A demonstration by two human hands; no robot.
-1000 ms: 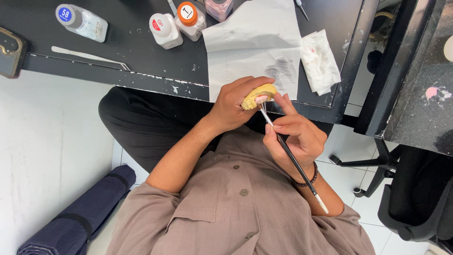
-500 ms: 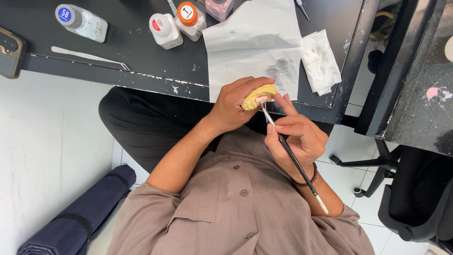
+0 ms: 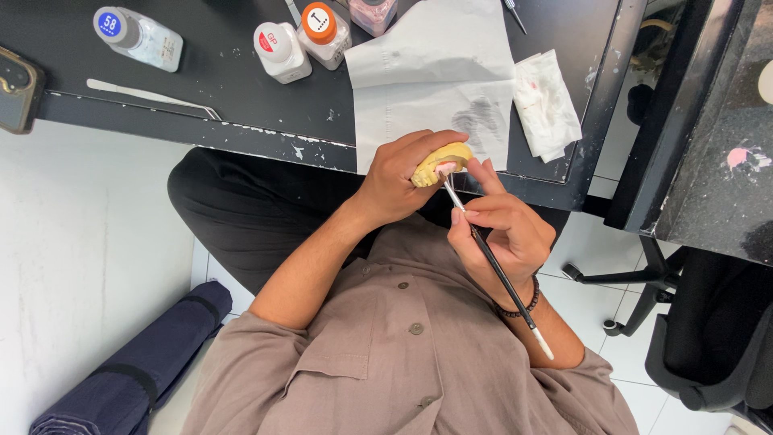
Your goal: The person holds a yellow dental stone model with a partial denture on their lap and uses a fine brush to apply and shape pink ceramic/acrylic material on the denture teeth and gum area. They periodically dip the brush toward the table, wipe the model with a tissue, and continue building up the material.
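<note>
Yellow dental cast (image 3: 441,161): held in the left hand (image 3: 400,179), fingers wrapped closed around it, just off the near edge of the desk and above the person's lap. A pink patch shows on its exposed face. The right hand (image 3: 501,235) pinches a thin black-handled brush (image 3: 493,264) between thumb and fingers; the grip is narrow and closed on the handle. The brush tip touches the cast at the pink patch; the white handle end points down toward the right forearm. A dark bead bracelet (image 3: 515,310) sits on the right wrist.

Head view, surface: a black desk (image 3: 233,89), its near edge chipped with white marks. On it lie a white paper sheet (image 3: 431,80) with a grey smudge, overhanging the edge just behind the cast, and a folded tissue (image 3: 546,105) with faint pink stains beside it. Three small white bottles (image 3: 302,40) stand or lie at the far side, capped blue, red and orange. A slim metal spatula (image 3: 149,97) lies near the edge; a phone (image 3: 16,89) sits at the far left.

Head view, room: white tiled floor (image 3: 80,266), a rolled navy mat (image 3: 141,370) at lower left, a black chair (image 3: 708,338) at right beside a second dark speckled worktop (image 3: 717,145).
</note>
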